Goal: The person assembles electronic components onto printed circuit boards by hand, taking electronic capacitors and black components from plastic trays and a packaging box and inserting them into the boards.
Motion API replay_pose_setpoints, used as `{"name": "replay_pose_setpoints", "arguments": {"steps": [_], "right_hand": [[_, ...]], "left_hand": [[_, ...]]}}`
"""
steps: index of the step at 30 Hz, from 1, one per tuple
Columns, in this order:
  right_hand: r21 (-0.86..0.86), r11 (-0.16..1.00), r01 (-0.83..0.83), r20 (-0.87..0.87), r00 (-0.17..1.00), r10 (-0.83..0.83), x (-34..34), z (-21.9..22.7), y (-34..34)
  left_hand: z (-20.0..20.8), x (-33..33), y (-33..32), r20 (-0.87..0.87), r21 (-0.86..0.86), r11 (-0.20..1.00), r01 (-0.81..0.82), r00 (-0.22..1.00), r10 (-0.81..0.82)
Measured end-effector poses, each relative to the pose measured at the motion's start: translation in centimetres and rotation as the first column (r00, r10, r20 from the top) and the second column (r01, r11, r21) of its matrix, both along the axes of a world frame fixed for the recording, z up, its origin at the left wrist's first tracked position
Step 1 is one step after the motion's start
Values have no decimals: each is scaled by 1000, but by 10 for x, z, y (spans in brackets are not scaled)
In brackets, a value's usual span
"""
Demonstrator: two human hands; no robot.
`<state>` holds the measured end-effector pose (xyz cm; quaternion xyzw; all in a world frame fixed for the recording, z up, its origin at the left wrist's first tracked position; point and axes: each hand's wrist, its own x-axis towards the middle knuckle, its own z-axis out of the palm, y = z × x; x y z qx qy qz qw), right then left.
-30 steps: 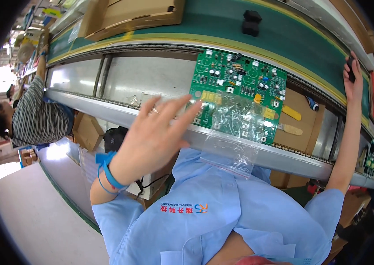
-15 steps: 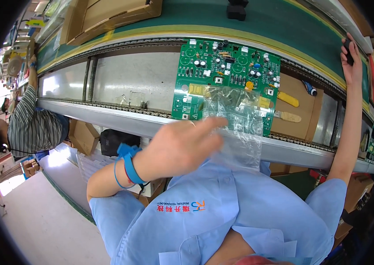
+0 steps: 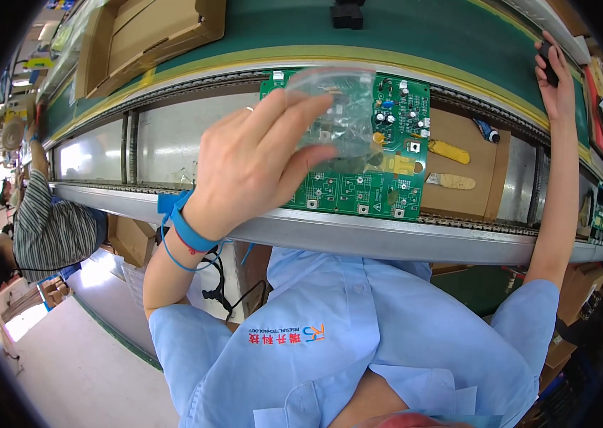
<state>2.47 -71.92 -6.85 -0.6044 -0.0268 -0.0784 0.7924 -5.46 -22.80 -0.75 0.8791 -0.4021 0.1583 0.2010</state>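
Note:
A green circuit board with many small parts and some yellow tape lies across the chain rails in front of me. My left hand, a blue band on its wrist, is raised over the left part of this board. Its thumb and fingers are closed on the edge of a clear plastic bag, which hides some of the parts below. Far to the right, at the end of my outstretched arm, my right hand is wrapped around a small black block-like object whose kind I cannot make out.
Chain rails run left to right. Beyond them, a green belt carries a cardboard box and a black block. Two yellow-handled tools lie on cardboard right of the board. A person in a striped shirt is at the left.
My left hand has moved away from my body and leftward, carrying the plastic bag up over the board. The near part of the board is now uncovered. My right hand still holds the black object.

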Motion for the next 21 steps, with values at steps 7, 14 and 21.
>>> {"name": "replay_pose_setpoints", "arguments": {"steps": [7, 14, 21], "right_hand": [[-43, 998, 37, -19, 999, -38, 0, 3, 4], [-29, 1000, 5, -19, 1000, -5, 3, -1, -1], [-58, 996, 70, -49, 996, -73, 0, -5, -13]], "left_hand": [[5, -12, -7, -159, 45, 974, 224, 964, -214], [-8, -8, -7, -19, 185, 956, 226, 974, -226], [1, 1, -5, -136, 110, 970, 217, 970, -202]]}}
